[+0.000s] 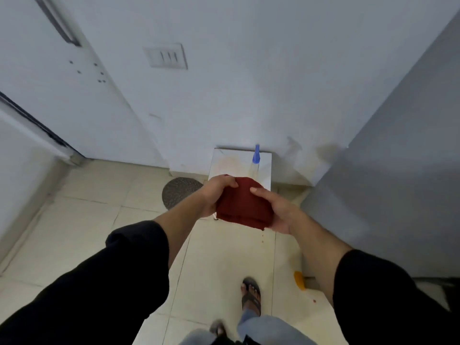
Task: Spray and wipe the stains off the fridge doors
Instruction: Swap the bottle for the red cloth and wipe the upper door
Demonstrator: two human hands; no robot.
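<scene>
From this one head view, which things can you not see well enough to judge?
- Spray bottle: only its blue top shows; the red cloth covers the lower body, so the liquid level is unknown.
- White stool: its front and legs are hidden by both hands and the cloth.
- Fridge: cut by the right edge; no stains can be made out.
- Orange object on the floor: too small and blurred to identify.

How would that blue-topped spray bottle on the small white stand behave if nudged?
The spray bottle looks tall and narrow, so it probably tips easily. Its clear body suggests light plastic, unlikely to break. It stands near the white stand's edge, so it might fall off.
</scene>
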